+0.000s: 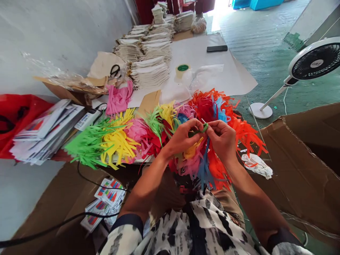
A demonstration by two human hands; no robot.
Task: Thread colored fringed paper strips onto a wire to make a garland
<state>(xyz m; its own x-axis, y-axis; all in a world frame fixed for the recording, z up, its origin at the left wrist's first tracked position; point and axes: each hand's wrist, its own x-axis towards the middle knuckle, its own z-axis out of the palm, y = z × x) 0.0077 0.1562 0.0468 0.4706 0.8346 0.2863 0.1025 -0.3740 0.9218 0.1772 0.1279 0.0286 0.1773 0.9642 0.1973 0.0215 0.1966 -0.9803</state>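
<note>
My left hand [186,135] and my right hand [222,139] meet over the near edge of the table. Their fingertips are closed on a twisted green strip [205,128], and a short white end sticks up beside it. Blue tassel strips [204,164] hang below my fingers, next to pink and orange-red ones. Around my hands lie fringed tissue-paper tassels: green [87,143], yellow [119,141], pink [138,132] and orange-red [247,132]. How the green strip joins the tassels is hidden by my fingers.
Stacks of white paper bundles [150,72] stand at the back left. A tape roll [182,71], a black phone-like slab [217,49] and scissors [115,71] lie on the table. A fan [316,63] stands right; printed packets [47,131] lie left, cardboard [305,170] right.
</note>
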